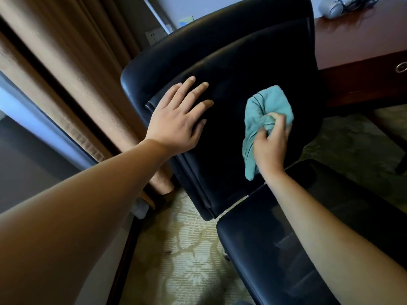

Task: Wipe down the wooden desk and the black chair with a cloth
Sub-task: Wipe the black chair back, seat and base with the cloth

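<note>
The black chair point(242, 51) fills the middle of the view, its padded backrest facing me and its seat at the lower right. My left hand point(178, 122) lies flat with straight, spread fingers on the left part of the backrest. My right hand point(272, 144) grips a bunched teal cloth point(262, 113) and holds it against the backrest's right half. A loose tail of the cloth hangs down past my wrist. The wooden desk point(361, 40), dark red-brown, stands behind the chair at the upper right.
Tan curtains point(66, 69) hang close on the left beside the chair. A grey rounded device with cables point(332, 7) sits on the desk. A round drawer pull point(400, 67) shows on the desk front. Patterned carpet point(187, 249) lies below, and a wall socket point(155, 35) sits behind the chair.
</note>
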Demonstrator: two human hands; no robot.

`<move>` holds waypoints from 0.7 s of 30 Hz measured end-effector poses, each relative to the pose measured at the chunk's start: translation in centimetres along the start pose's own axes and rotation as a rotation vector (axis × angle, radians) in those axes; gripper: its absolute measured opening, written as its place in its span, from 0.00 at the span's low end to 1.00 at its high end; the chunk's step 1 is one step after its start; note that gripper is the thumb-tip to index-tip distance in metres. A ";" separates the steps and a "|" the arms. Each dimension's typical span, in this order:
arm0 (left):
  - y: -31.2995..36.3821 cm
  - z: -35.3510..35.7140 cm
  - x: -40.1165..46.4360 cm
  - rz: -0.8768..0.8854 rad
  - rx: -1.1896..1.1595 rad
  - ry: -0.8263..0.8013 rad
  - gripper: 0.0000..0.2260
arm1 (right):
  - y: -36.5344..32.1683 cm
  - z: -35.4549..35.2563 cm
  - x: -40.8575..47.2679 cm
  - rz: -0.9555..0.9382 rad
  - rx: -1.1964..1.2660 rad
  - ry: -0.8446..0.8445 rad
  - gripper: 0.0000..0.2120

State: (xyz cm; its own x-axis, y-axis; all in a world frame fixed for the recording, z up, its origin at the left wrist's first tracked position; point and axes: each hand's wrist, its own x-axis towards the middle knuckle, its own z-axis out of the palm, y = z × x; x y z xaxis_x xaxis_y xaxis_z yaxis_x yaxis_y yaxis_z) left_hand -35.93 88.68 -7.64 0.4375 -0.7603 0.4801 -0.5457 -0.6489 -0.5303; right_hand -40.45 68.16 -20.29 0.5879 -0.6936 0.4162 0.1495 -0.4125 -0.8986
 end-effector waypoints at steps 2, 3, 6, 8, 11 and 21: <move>0.0 0.0 0.0 -0.011 0.003 0.017 0.20 | -1.0 1.1 -2.1 -0.054 -0.032 -0.009 0.18; 0.1 0.1 0.0 -0.016 0.006 0.026 0.20 | -1.3 2.0 -4.5 -0.103 -0.039 -0.065 0.18; 0.1 0.2 -0.3 -0.022 0.019 0.035 0.20 | -1.5 3.3 -12.9 -0.216 -0.131 -0.258 0.14; 0.2 0.2 -0.6 -0.021 0.027 0.030 0.20 | -0.2 2.8 -15.2 -0.292 -0.158 -0.321 0.14; 0.3 0.1 -0.3 -0.021 0.039 0.028 0.20 | 2.1 1.2 -12.6 -0.623 -0.237 -0.429 0.15; 0.4 1.1 0.3 -0.019 0.039 0.085 0.20 | 4.4 -0.1 4.2 0.082 -0.266 0.071 0.15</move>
State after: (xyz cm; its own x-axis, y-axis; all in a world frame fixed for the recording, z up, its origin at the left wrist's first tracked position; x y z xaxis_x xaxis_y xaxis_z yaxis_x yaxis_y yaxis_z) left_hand -35.25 88.19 -8.46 0.3847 -0.7437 0.5467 -0.5088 -0.6650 -0.5466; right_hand -37.43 63.42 -22.47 0.5308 -0.7670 0.3605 -0.1155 -0.4868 -0.8658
